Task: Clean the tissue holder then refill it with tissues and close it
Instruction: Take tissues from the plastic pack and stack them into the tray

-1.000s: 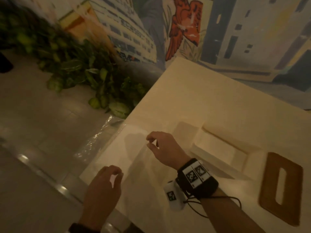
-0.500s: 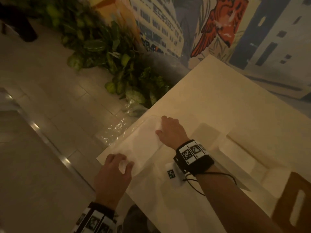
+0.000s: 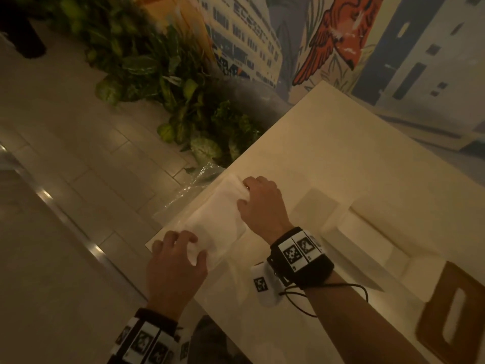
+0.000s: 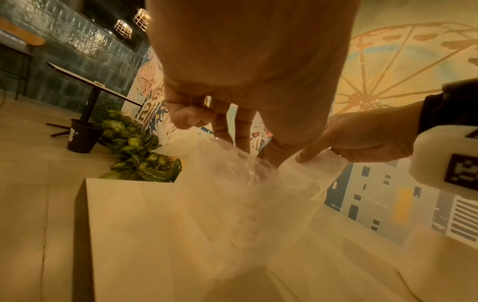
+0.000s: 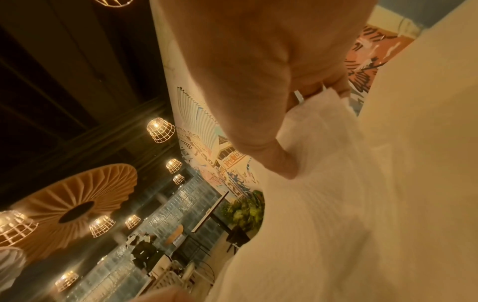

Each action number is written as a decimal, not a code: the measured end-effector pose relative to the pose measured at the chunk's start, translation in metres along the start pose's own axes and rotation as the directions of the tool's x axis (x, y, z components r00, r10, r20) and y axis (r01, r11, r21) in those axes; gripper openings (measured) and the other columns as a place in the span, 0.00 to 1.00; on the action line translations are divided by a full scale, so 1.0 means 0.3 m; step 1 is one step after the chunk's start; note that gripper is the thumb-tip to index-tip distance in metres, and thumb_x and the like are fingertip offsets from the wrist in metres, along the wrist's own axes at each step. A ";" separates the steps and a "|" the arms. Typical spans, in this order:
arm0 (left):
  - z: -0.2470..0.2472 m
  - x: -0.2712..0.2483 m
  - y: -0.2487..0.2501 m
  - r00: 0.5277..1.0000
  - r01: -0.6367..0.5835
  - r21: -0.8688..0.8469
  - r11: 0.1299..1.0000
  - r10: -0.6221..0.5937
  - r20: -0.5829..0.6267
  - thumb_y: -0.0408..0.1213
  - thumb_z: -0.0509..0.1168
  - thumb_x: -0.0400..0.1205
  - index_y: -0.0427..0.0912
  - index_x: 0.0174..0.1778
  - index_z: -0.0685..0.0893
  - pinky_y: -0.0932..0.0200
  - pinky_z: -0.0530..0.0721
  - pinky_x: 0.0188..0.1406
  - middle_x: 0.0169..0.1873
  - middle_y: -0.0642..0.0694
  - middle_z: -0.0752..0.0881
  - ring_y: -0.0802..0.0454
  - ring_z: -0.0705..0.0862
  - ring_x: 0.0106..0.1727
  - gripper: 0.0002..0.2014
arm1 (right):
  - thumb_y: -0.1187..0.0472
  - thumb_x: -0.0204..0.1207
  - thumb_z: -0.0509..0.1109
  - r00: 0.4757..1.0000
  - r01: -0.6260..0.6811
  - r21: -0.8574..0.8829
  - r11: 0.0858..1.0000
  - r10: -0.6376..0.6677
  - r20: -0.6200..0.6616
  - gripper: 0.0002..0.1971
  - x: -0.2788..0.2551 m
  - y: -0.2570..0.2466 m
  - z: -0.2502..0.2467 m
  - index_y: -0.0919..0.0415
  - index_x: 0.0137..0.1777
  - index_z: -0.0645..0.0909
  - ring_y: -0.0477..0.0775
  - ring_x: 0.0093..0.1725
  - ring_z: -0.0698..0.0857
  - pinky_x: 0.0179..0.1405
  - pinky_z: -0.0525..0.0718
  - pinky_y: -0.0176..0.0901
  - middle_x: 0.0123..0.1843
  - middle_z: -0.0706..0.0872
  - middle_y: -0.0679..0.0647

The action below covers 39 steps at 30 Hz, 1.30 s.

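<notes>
From the head camera I have both hands on the tissues [image 3: 217,219], a flat white pack in clear wrap lying at the near corner of the pale table [image 3: 341,153]. My left hand [image 3: 175,266] curls over the near end, thumb and fingers bent round its edge; my right hand [image 3: 262,203] grips the far end, fingers tucked under. I judge I hold both ends so the soft stack lifts without sagging. The holder [image 3: 372,240], a pale rectangular recess, sits open just right of my wrist, with the brown slotted lid [image 3: 456,313] beyond it.

On the left wrist camera, my fingers [image 4: 243,130] pinch crinkled, glossy plastic [image 4: 248,183], loose and see-through, so probably I am peeling wrap rather than lifting, though the blur leaves that unsure.

On the right wrist camera, the thumb [image 5: 282,161] and curled fingers clamp the tissues' ribbed, matte white paper.
</notes>
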<state>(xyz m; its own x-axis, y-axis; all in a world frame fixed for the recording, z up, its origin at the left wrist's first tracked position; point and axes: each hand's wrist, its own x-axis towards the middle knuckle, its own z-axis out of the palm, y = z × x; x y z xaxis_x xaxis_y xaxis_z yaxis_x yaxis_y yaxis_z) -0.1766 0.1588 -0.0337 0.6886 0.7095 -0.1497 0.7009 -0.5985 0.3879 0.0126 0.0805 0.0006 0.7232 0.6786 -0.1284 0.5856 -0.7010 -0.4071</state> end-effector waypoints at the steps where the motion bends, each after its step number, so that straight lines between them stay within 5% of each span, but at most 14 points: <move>1: -0.004 0.010 0.002 1.000 -0.020 -0.012 1.000 0.020 0.001 0.49 0.74 0.71 0.52 0.52 0.80 0.56 0.77 0.43 0.55 0.48 0.82 0.46 0.78 0.54 0.17 | 0.58 0.80 0.65 1.000 0.017 -0.002 1.000 -0.017 -0.015 0.18 -0.003 0.002 0.000 0.59 0.69 0.75 0.57 0.58 0.78 0.61 0.76 0.49 0.61 0.80 0.55; 7: -0.025 0.087 0.036 0.993 -0.121 -0.167 0.979 0.117 -0.028 0.42 0.77 0.69 0.46 0.57 0.79 0.48 0.74 0.63 0.58 0.45 0.79 0.45 0.75 0.60 0.22 | 0.61 0.84 0.62 0.990 0.104 -0.066 0.992 -0.109 -0.087 0.18 -0.021 0.019 0.025 0.59 0.72 0.72 0.54 0.53 0.82 0.54 0.83 0.45 0.61 0.81 0.56; 13: -0.025 0.189 0.088 0.979 -0.202 -0.257 0.945 0.201 -0.032 0.45 0.76 0.71 0.45 0.62 0.77 0.52 0.72 0.64 0.61 0.47 0.78 0.50 0.73 0.62 0.25 | 0.71 0.74 0.72 0.976 0.100 -0.108 0.989 -0.119 -0.185 0.16 -0.036 0.025 0.069 0.62 0.60 0.82 0.57 0.41 0.86 0.40 0.85 0.47 0.53 0.86 0.58; 19: -0.034 0.281 0.134 0.965 -0.217 -0.328 0.919 0.252 0.068 0.49 0.79 0.67 0.44 0.70 0.72 0.45 0.75 0.68 0.67 0.45 0.78 0.47 0.74 0.68 0.37 | 0.68 0.70 0.75 0.967 0.152 -0.006 0.988 -0.150 -0.206 0.12 -0.062 0.023 0.063 0.61 0.53 0.83 0.61 0.59 0.84 0.59 0.82 0.54 0.60 0.85 0.60; 22: -0.050 0.319 0.151 0.935 -0.263 -0.374 0.889 0.330 0.127 0.47 0.81 0.65 0.45 0.69 0.75 0.48 0.78 0.64 0.64 0.48 0.81 0.51 0.78 0.63 0.38 | 0.67 0.69 0.72 0.982 0.149 0.166 0.975 -0.126 -0.137 0.12 -0.080 0.013 0.029 0.60 0.52 0.79 0.55 0.49 0.82 0.48 0.83 0.47 0.53 0.84 0.55; 24: -0.066 0.334 0.154 0.897 -0.304 -0.402 0.864 0.401 0.184 0.45 0.82 0.64 0.49 0.64 0.79 0.60 0.81 0.52 0.58 0.52 0.83 0.56 0.81 0.54 0.33 | 0.66 0.71 0.70 0.991 0.124 0.260 0.958 -0.109 -0.071 0.11 -0.095 0.006 0.003 0.59 0.52 0.76 0.54 0.44 0.81 0.39 0.78 0.42 0.48 0.84 0.53; 27: -0.094 0.343 0.151 0.836 -0.368 -0.382 0.848 0.482 0.263 0.47 0.82 0.64 0.51 0.53 0.84 0.68 0.77 0.41 0.47 0.56 0.86 0.64 0.83 0.45 0.23 | 0.64 0.76 0.69 0.991 0.129 0.360 0.924 -0.128 -0.027 0.10 -0.116 0.003 -0.029 0.57 0.54 0.73 0.52 0.41 0.83 0.37 0.83 0.46 0.47 0.85 0.52; 32: -0.124 0.346 0.119 0.806 -0.271 -0.375 0.887 0.422 0.414 0.51 0.82 0.62 0.55 0.51 0.88 0.64 0.83 0.42 0.43 0.60 0.89 0.66 0.86 0.42 0.22 | 0.63 0.80 0.68 0.994 0.107 0.488 0.866 -0.105 -0.032 0.15 -0.159 0.037 -0.111 0.58 0.65 0.71 0.51 0.41 0.86 0.41 0.88 0.45 0.50 0.86 0.53; 35: -0.155 0.340 0.112 0.743 -0.234 -0.352 0.906 0.400 0.536 0.50 0.81 0.63 0.59 0.49 0.87 0.71 0.81 0.39 0.41 0.63 0.89 0.72 0.85 0.43 0.19 | 0.59 0.82 0.68 1.000 0.022 0.566 0.824 -0.014 -0.019 0.17 -0.192 0.081 -0.170 0.55 0.69 0.71 0.45 0.48 0.86 0.45 0.87 0.37 0.55 0.85 0.46; 39: -0.197 0.323 0.137 0.684 -0.073 -0.484 0.872 0.397 0.612 0.39 0.82 0.64 0.52 0.48 0.90 0.59 0.88 0.44 0.45 0.58 0.91 0.59 0.90 0.44 0.17 | 0.57 0.81 0.68 0.989 -0.121 0.622 0.774 0.144 0.013 0.16 -0.245 0.160 -0.237 0.51 0.67 0.73 0.39 0.54 0.82 0.47 0.82 0.30 0.57 0.81 0.41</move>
<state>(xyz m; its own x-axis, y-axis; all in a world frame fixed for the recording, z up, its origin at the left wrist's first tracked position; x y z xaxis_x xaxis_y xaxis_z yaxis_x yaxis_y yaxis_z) -0.0920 0.2251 0.0213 0.8631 0.0196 -0.5046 0.4706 -0.3936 0.7897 0.0136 -0.0187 0.0547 0.7949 0.5736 -0.1978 0.1379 -0.4883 -0.8617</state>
